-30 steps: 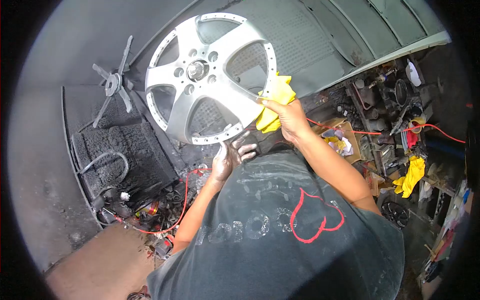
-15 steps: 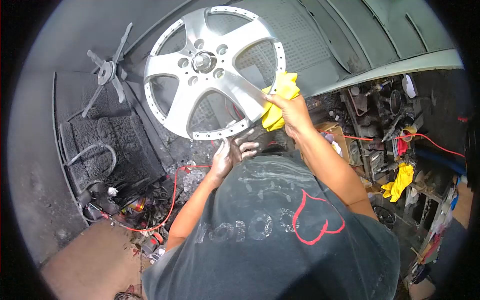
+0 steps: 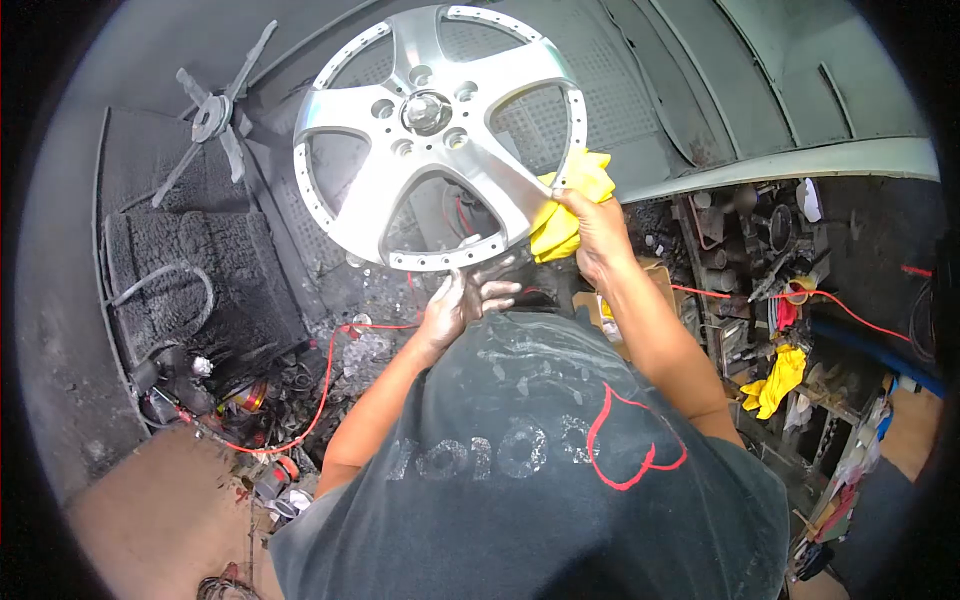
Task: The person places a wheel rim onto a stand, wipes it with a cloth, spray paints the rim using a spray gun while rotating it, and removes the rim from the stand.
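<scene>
A silver five-spoke wheel rim (image 3: 466, 183) is tilted up in front of me, its face showing a bare hub and small holes around the edge. At its lower edge is my left hand (image 3: 462, 305), grey with dust, thumb against the front and fingers curled beneath and behind. One fingertip shows through the lower opening. My right hand (image 3: 598, 238) grips a yellow cloth (image 3: 558, 232) at the right edge, pressing it against the end of the lower-right spoke. The fingers behind the cloth are hidden.
A bladed metal stand (image 3: 212, 117) rises at left, above a dark textured panel (image 3: 200, 275). A red hose (image 3: 325, 385) runs across the lower left. Cluttered shelving (image 3: 735, 335) stands at right with another yellow cloth (image 3: 777, 382). A pale ledge (image 3: 780, 170) crosses the upper right.
The wheel rim and both hands have shifted slightly right against the background, the rim also a little upward in view. The cloth stays at the same spoke end. My view has moved a little.
</scene>
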The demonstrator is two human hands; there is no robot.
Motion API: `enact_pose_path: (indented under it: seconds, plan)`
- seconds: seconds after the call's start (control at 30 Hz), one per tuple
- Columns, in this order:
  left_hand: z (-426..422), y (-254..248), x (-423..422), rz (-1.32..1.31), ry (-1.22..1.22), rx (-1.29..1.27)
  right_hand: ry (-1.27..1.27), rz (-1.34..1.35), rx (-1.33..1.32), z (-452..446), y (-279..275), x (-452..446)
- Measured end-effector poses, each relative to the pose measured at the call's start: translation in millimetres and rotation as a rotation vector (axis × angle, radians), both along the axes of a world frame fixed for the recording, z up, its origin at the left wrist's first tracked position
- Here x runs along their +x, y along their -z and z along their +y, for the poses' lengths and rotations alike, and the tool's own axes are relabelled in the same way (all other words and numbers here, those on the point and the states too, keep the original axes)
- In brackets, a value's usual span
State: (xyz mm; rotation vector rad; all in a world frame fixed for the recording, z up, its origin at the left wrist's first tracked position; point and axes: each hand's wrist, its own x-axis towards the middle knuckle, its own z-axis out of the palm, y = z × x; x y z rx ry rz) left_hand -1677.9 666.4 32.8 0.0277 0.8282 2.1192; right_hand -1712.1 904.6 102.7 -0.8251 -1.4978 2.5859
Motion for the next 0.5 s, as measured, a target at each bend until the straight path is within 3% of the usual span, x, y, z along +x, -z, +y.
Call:
enact_pose_path:
  seconds: [0.1, 0.17, 0.2, 0.27, 0.37, 0.5]
  plan:
    - [-1, 5, 1, 0.01, 0.003, -0.03, 0.179, -0.028, -0.064, 7, 4, 5]
    - [0, 8, -2, 0.069, 0.043, -0.047, 0.203, 0.054, 0.208, 18, 10, 11]
    - [1, 10, -4, 0.13, 0.085, -0.07, 0.206, 0.055, 0.213, 22, 13, 12]
    - [6, 9, -8, 0.13, 0.057, -0.142, 0.094, 0.048, 0.809, 27, 11, 14]
    - [20, 10, -15, 0.182, -0.018, -0.209, -0.012, 0.181, 1.057, 13, -8, 12]
    - [30, 10, -21, 0.252, -0.071, -0.17, 0.003, 0.301, 1.162, -7, -14, 15]
